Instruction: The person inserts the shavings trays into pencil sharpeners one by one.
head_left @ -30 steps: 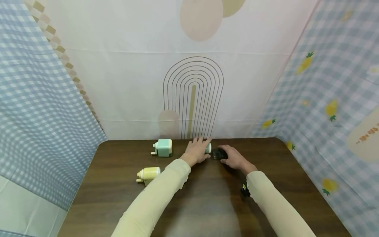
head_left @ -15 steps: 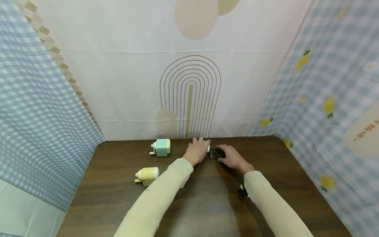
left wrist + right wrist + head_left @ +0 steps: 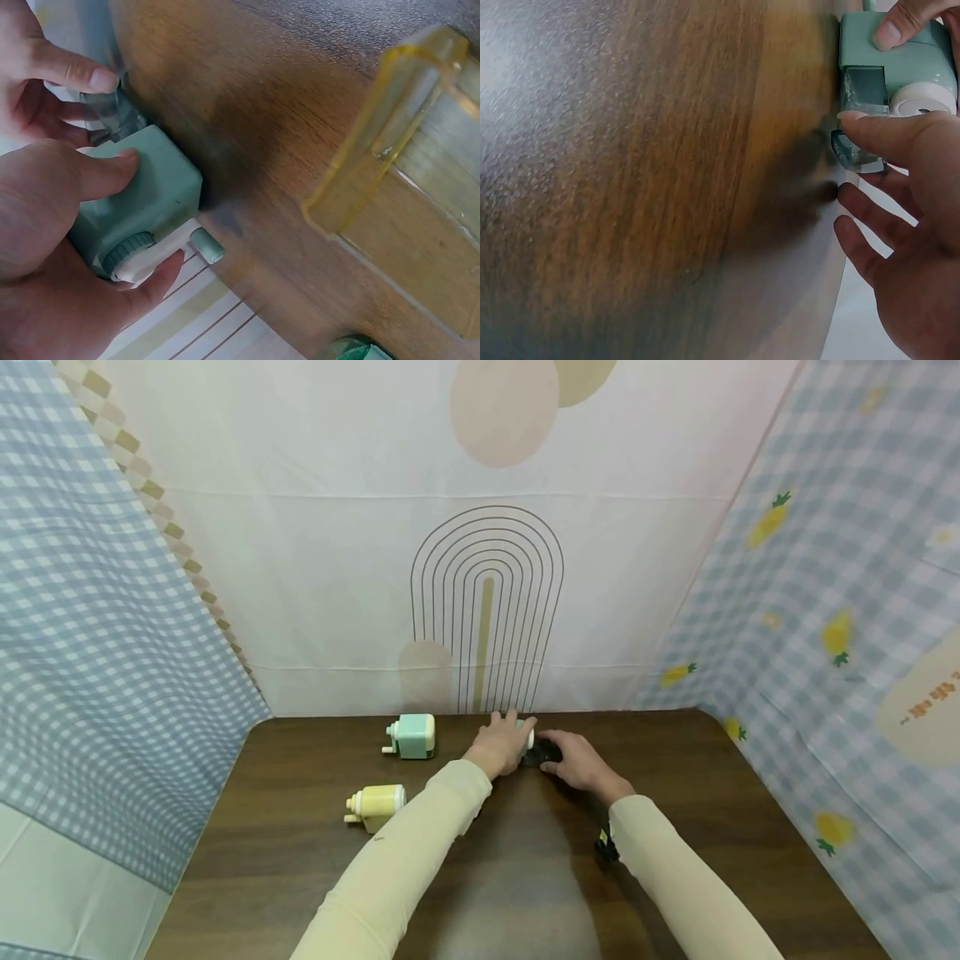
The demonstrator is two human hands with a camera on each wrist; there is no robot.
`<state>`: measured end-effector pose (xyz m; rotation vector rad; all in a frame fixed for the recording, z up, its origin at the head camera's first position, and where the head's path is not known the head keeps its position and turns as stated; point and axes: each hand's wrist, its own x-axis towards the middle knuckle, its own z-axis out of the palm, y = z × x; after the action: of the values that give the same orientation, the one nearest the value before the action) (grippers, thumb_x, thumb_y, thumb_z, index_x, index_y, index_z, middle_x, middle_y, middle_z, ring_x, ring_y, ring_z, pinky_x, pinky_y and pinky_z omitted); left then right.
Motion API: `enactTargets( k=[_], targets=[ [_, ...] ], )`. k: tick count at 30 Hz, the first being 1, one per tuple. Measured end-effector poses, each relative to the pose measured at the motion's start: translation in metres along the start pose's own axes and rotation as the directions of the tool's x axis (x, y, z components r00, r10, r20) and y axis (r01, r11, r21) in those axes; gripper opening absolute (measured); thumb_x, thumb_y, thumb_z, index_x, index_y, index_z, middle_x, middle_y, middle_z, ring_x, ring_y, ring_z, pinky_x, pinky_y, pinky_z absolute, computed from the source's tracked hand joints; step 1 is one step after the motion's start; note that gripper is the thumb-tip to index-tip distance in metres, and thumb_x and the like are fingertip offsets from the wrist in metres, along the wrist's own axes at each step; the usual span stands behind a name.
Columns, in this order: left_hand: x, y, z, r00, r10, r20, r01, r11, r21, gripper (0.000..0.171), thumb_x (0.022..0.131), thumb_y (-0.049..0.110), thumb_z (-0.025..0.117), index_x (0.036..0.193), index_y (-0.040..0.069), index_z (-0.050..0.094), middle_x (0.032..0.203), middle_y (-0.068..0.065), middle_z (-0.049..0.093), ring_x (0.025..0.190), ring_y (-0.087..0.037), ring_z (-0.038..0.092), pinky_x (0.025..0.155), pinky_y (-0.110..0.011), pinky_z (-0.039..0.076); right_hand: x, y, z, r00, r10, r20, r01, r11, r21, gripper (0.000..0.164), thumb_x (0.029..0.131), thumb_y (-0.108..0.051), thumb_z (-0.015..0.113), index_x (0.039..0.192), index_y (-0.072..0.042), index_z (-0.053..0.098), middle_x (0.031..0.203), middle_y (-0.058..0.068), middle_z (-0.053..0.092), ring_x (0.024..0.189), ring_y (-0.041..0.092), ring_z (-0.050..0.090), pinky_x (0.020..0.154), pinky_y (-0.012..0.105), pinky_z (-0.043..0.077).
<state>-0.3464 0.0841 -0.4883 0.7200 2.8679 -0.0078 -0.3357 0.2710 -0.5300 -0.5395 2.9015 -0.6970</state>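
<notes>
At the far edge of the tabletop (image 3: 517, 877), both hands are occupied with one small crank sharpener, and what matters most looks to be how its clear drawer lines up with its body. The left hand (image 3: 501, 750) grips the green sharpener body (image 3: 157, 176), thumb bent over one face, with the white crank (image 3: 161, 253) at the end away from the other hand. The right hand (image 3: 581, 762) pinches the smoky see-through drawer (image 3: 864, 91) between thumb and fingers, its lower fingers loosely curved and spread. Seen from the head view, the body lies at about ten o'clock from the right hand, its long axis running roughly nine to three, pencil-hole end toward that hand. The drawer sits at about four o'clock of the body, its inner end meeting it or partly within it; how deep cannot be told. The right hand is the nearer one to the drawer, the left to the body. Toward nine o'clock of the left hand, apart from it, stands a mint sharpener (image 3: 415, 737); toward eight o'clock is a yellow sharpener (image 3: 379, 802), partly behind the left sleeve (image 3: 408, 852).
</notes>
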Motion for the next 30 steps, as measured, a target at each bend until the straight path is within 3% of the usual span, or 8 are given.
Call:
enactTargets(
  k=[9,19,30],
  targets=[
    [-0.001,-0.002,-0.001,1.000,-0.006,-0.016,0.007,1.000,0.021,0.084,0.093,0.027,0.075,0.160,0.031,0.025,0.157,-0.010,0.032,0.135,-0.034,0.038,0.094,-0.044,0.055,0.006,-0.001,0.005,1.000,0.006,-0.019,-0.006,1.000,0.030,0.061,0.095,-0.021,0.075,0.148,-0.007,0.050,0.145,0.020,0.056,0.126,0.038,0.054,0.103,0.058,0.047],
    [0.000,0.001,0.002,1.000,-0.005,-0.023,0.005,1.000,0.019,0.081,0.095,0.027,0.073,0.161,0.031,0.026,0.158,-0.011,0.032,0.135,-0.035,0.039,0.095,-0.045,0.055,0.006,-0.002,0.010,0.997,-0.064,-0.050,0.063,0.998,-0.018,0.057,0.093,-0.016,0.076,0.144,-0.001,0.053,0.145,0.022,0.054,0.134,0.042,0.046,0.110,0.061,0.040],
    [-0.001,0.001,0.003,0.999,-0.010,-0.030,0.011,1.000,0.022,0.080,0.095,0.027,0.073,0.160,0.031,0.026,0.157,-0.011,0.032,0.134,-0.035,0.039,0.092,-0.043,0.056,0.006,-0.004,0.008,0.999,-0.015,-0.032,0.016,0.999,0.031,0.064,0.092,-0.014,0.077,0.148,-0.004,0.048,0.142,0.023,0.057,0.130,0.040,0.051,0.108,0.059,0.043]
  ],
)
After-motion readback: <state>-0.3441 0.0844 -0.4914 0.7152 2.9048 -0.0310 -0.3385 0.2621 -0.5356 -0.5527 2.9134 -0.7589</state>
